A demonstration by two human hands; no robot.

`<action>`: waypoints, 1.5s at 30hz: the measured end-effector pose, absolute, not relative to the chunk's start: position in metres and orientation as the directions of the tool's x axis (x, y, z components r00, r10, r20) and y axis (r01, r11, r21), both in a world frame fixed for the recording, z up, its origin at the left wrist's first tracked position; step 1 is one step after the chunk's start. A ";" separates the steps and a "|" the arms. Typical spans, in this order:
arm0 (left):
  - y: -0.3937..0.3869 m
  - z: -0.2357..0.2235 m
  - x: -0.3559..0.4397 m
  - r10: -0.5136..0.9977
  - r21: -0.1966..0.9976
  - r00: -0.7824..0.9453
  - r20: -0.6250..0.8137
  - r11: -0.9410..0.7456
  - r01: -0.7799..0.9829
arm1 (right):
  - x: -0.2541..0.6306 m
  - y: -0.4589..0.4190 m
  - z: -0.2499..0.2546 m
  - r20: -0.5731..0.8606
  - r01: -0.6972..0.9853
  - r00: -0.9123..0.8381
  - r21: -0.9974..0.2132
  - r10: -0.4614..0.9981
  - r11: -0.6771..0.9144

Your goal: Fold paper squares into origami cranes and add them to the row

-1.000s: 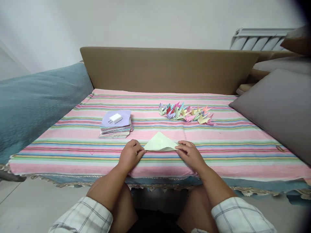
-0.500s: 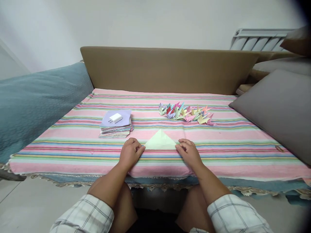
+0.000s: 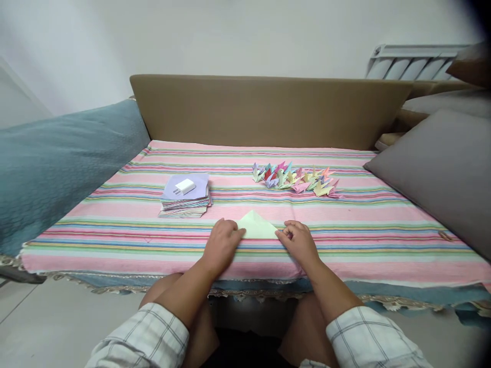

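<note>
A pale green sheet of origami paper, folded into a triangle, lies on the striped cloth with its point facing away from me. My left hand covers the left corner of the paper, thumb and fingers closed on it. At the right corner, my right hand pinches the paper between thumb and forefinger. The long folded edge runs between the two hands, nearest to me.
Left of the paper stands a stack of paper squares with a white plug adapter on top. Several folded paper cranes sit behind on the right. A grey cushion leans at the right, a brown backrest behind.
My left hand has moved right and now covers more of the triangle's left corner. The right hand keeps its pinch on the other corner.
</note>
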State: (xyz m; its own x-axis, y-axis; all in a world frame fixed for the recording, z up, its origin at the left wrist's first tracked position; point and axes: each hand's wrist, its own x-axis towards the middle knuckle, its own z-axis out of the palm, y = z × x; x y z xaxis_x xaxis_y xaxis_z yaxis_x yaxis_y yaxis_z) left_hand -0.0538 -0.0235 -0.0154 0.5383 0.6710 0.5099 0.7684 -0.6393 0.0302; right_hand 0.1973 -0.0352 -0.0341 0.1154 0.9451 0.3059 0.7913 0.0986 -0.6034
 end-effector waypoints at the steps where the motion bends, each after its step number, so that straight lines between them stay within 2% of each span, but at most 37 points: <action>1: -0.027 -0.016 -0.048 0.632 -0.004 0.595 0.496 -0.684 0.730 | 0.197 -0.035 -0.034 0.312 0.793 0.115 -0.600 0.943 0.102; 4: -0.036 -0.017 -0.035 0.598 -0.048 0.685 0.415 -0.738 0.673 | 0.197 -0.035 -0.036 0.343 0.799 0.110 -0.588 0.933 0.122; 8: -0.043 -0.013 -0.028 0.633 -0.045 0.699 0.333 -0.730 0.682 | 0.197 -0.036 -0.038 0.399 0.813 0.106 -0.562 0.911 0.152; 11: -0.043 -0.011 -0.028 0.647 -0.039 0.696 0.311 -0.723 0.690 | 0.192 -0.041 -0.035 0.496 0.834 0.093 -0.512 0.863 0.205; 13: -0.042 -0.011 -0.029 0.646 -0.030 0.697 0.312 -0.726 0.687 | 0.184 -0.047 -0.030 0.553 0.849 0.005 -0.442 0.833 0.289; 16: -0.042 -0.012 -0.029 0.644 -0.017 0.694 0.323 -0.729 0.684 | 0.169 -0.057 -0.023 0.556 0.827 -0.213 -0.335 0.804 0.451; 20: -0.043 -0.012 -0.029 0.647 -0.008 0.690 0.323 -0.728 0.686 | 0.157 -0.065 -0.022 0.539 0.784 -0.338 -0.292 0.771 0.548; 32: -0.039 -0.011 -0.042 0.665 0.004 0.650 0.368 -0.700 0.714 | 0.193 -0.066 -0.019 0.506 0.836 -0.235 -0.330 0.830 0.438; 45: -0.036 -0.001 -0.075 0.815 0.065 0.400 0.419 -0.467 0.882 | 0.201 -0.065 -0.019 0.469 0.912 -0.086 -0.318 0.879 0.259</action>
